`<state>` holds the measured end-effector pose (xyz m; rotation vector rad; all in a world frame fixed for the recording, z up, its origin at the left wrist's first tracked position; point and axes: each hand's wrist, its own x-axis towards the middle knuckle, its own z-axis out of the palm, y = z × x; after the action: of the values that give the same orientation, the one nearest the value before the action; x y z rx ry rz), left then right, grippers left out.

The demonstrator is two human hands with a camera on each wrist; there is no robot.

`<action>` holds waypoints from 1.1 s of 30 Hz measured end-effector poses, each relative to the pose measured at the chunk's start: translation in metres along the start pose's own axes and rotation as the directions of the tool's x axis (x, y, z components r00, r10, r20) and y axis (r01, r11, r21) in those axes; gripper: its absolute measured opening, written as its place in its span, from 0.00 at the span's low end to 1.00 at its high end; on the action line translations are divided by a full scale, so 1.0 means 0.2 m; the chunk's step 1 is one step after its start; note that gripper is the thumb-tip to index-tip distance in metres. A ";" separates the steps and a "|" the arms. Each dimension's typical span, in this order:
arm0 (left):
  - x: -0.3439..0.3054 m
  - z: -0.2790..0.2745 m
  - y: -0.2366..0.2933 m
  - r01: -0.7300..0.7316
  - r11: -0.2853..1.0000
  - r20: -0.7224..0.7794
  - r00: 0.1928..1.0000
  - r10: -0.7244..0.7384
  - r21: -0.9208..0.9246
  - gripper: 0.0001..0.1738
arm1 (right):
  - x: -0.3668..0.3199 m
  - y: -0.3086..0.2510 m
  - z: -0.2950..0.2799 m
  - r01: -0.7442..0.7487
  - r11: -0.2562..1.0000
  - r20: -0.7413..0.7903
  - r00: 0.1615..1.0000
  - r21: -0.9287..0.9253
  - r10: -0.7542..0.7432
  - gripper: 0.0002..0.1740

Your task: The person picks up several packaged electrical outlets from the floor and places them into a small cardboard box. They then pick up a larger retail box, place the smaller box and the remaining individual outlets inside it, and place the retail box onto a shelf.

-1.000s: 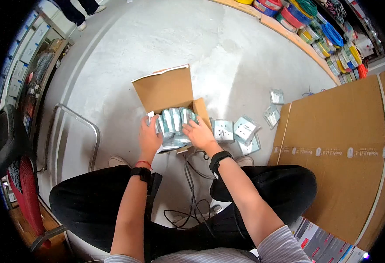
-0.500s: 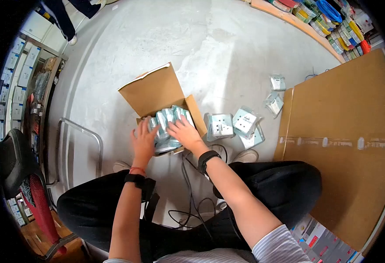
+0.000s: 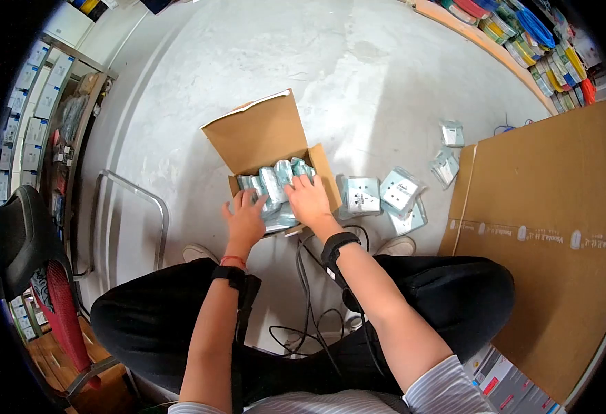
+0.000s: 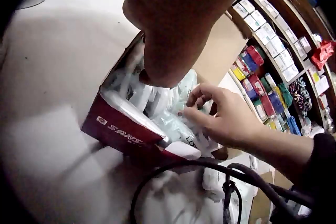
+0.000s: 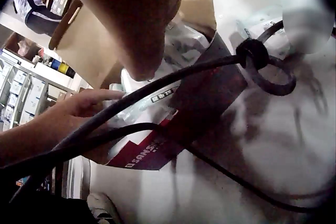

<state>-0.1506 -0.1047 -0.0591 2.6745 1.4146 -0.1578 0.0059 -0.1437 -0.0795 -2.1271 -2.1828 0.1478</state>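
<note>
An open cardboard box (image 3: 260, 135) stands on the floor, its outer side dark red in the left wrist view. Plastic-wrapped packets (image 3: 271, 183) fill it, several upright in a row and others lying at the near side. My left hand (image 3: 243, 222) is over the near left corner with fingers spread and bent a little, touching the packets there. My right hand (image 3: 310, 200) reaches in from the right, fingertips on the packets at that side; in the left wrist view this hand (image 4: 226, 113) has its fingers bent over a packet, without a clear grip.
Wrapped socket plates (image 3: 363, 196) lie right of the box, with others farther off. Black cables (image 3: 306, 290) run between the legs. A large carton (image 3: 544, 234) stands at right; a metal frame (image 3: 134, 186), a chair (image 3: 23, 234) and shelves are at left.
Both hands have shifted slightly over the packets, and the upright packets lean differently. The head view has moved about. The person at the upper left has nearly left the view.
</note>
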 end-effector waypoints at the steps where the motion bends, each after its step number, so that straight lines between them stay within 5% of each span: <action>1: 0.00 0.01 0.00 0.005 1.000 0.005 1.000 -0.005 -0.009 0.26 | 0.01 -0.01 0.01 -0.015 1.000 0.013 1.000 -0.013 0.015 0.13; 5: 0.00 0.00 -0.01 0.014 0.997 0.014 1.000 -0.013 -0.073 0.25 | 0.05 -0.06 0.03 -0.017 1.000 0.172 0.985 0.003 0.016 0.14; 9: -0.02 0.01 -0.03 0.044 0.986 -0.028 0.998 -0.049 -0.158 0.23 | 0.06 -0.08 0.10 0.004 1.000 0.081 0.997 -0.007 -0.004 0.14; 12: -0.01 0.01 -0.02 0.130 0.978 0.028 0.992 -0.127 -0.162 0.20 | 0.09 -0.08 0.13 -0.028 0.999 0.061 0.998 0.035 0.026 0.17; 15: 0.00 -0.07 0.07 0.289 0.952 0.256 0.932 -0.257 -0.098 0.15 | 0.10 -0.05 0.11 -0.060 0.981 0.021 0.998 0.186 0.057 0.15; 18: -0.02 -0.06 0.10 0.352 0.909 0.231 0.925 -0.302 -0.224 0.12 | 0.16 0.02 0.00 -0.156 0.902 0.142 0.984 0.404 0.106 0.10; 21: -0.06 -0.01 0.08 0.304 0.904 0.074 0.953 -0.295 -0.300 0.11 | 0.25 0.18 -0.23 -0.169 0.618 0.077 0.982 0.767 0.173 0.07; 23: -0.05 0.00 0.06 0.329 0.889 0.099 0.944 -0.314 -0.317 0.10 | 0.28 0.34 -0.44 -0.197 0.592 0.055 0.967 0.781 0.250 0.09; 25: -0.02 0.00 0.04 0.344 0.880 0.107 0.939 -0.328 -0.327 0.09 | 0.27 0.51 -0.59 -0.352 0.649 0.116 0.919 0.674 0.377 0.10; 27: 0.02 0.06 0.00 0.386 0.845 0.200 0.921 -0.334 -0.370 0.10 | 0.24 0.60 -0.73 -0.589 0.759 0.288 0.805 0.279 0.519 0.11; 30: 0.05 0.03 0.02 0.464 0.788 0.342 0.876 -0.341 -0.404 0.12 | 0.12 0.66 -0.54 -0.626 0.776 0.290 0.730 -0.078 0.619 0.14; 33: 0.06 -0.02 0.04 0.448 0.770 0.380 0.879 -0.288 -0.454 0.18 | -0.09 0.65 -0.19 -0.625 0.772 0.312 0.715 -0.117 0.626 0.17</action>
<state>-0.1368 -0.0993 -0.0561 1.8211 1.5885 -0.1548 0.1397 -0.1588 -0.0582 -2.9419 -1.4553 0.5919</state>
